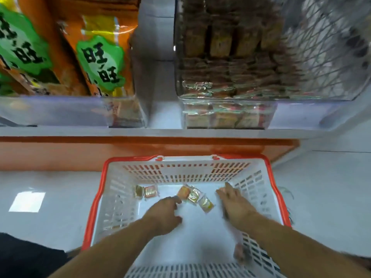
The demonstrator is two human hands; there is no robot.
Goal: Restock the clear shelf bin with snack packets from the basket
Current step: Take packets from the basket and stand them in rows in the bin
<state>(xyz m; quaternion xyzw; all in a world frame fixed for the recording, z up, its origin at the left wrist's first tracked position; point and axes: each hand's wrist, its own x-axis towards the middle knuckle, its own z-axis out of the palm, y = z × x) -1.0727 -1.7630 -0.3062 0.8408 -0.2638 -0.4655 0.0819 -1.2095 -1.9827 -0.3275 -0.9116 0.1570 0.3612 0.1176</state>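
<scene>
A white basket with a red rim (94, 199) stands on the floor below the shelf. On its bottom lie several small snack packets: two at the left (146, 191) and a cluster of three in the middle (193, 195). My left hand (165, 212) reaches into the basket, its fingertips touching the orange packet (183, 192) at the cluster's left end. My right hand (233, 199) is inside the basket to the right of the cluster, fingers extended, holding nothing. The clear shelf bin (230, 115) stands above on the shelf, stacked with brown and orange packets.
A second clear bin (60, 111) at the left holds large orange bags with green labels. The white shelf edge (160, 132) and an orange strip (140, 149) run above the basket. Pale floor surrounds the basket; a dark object sits at the lower left.
</scene>
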